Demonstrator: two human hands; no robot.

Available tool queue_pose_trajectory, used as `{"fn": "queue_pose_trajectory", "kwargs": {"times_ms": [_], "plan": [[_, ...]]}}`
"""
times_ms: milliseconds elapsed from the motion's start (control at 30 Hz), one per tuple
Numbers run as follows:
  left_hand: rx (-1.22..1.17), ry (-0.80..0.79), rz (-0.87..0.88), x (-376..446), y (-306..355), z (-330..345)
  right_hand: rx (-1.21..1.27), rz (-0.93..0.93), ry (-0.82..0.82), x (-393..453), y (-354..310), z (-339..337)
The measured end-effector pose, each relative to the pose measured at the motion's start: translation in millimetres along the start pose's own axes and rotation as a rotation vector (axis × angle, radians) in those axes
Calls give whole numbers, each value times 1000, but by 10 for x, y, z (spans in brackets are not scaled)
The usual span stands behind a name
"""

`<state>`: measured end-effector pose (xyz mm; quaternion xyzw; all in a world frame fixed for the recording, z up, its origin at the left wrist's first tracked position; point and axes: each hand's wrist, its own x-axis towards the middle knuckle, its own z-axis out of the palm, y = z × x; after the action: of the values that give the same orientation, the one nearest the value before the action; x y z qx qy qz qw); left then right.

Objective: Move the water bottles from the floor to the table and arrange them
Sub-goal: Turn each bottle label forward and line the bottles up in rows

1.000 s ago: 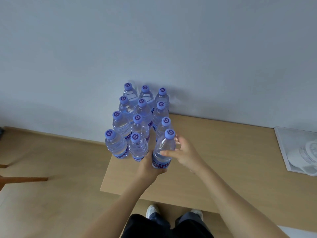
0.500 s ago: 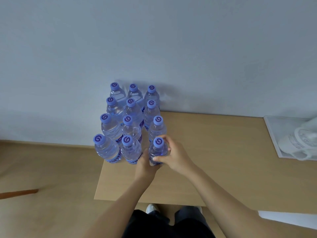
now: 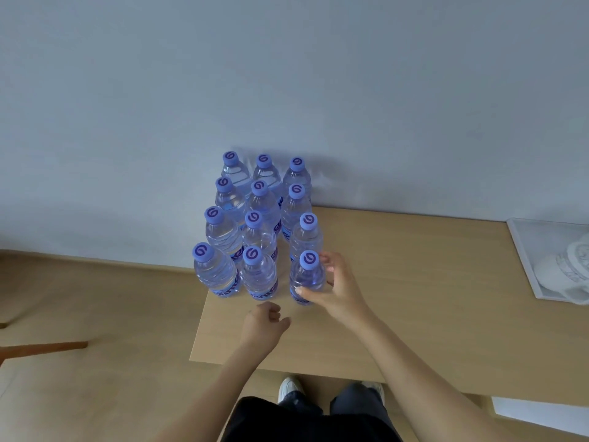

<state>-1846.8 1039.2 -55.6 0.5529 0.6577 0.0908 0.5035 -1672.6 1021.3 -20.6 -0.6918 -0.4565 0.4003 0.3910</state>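
1. Twelve water bottles (image 3: 255, 231) stand upright on the left end of the table (image 3: 414, 282), long axes vertical, purple caps pointing up, in three columns of four running back toward the wall (image 3: 287, 74).
2. The nearest bottle of the right column, the front-right bottle (image 3: 306, 275), stands upright like the rest, a little apart from its front-row neighbour on the left.
3. The right hand (image 3: 338, 288) wraps this bottle from the right: the thumb lies across its near lower side and the fingers curl behind its shoulder, so this grip is clamped on the front-right bottle.
4. The left hand (image 3: 264, 327) hangs over bare table just in front of the front row, touching no bottle; its fingers are curled loosely inward, so this grip is drawn together on nothing.
5. The lower halves of the back bottles are hidden by those in front, and labels show only in part on the front row.
6. A white tray (image 3: 522, 260) with a pale object on it is cut off at the right edge; what the object is cannot be made out.
7. Dark trousers and white shoes (image 3: 288, 387) show below the table's near edge.
8. Half a second ago both hands were on the front-right bottle; since then the left has let go and pulled back toward the body, while the right stays on it.
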Motion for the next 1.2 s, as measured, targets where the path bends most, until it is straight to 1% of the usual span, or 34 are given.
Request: {"fn": "queue_pose_trajectory", "kwargs": {"times_ms": [133,233,333,433,533,667,967,1200], "plan": [[-24,70,-75,-40,-121,-326,-14,38,-26,-31,121,23],[25,190,-104,-72,-198,-615,-3,67,-34,-41,142,42],[-75,301,-141,-65,-210,-791,47,101,-7,-72,128,60],[-190,341,-75,-39,-133,-893,70,108,16,-77,149,84],[-302,309,34,29,-74,-975,77,122,6,-53,148,88],[-324,292,108,81,-24,-975,82,129,0,-20,161,73],[-291,308,123,98,-51,-970,74,108,-11,5,149,156],[-286,282,155,82,-12,-894,94,88,-24,30,68,257]]}}
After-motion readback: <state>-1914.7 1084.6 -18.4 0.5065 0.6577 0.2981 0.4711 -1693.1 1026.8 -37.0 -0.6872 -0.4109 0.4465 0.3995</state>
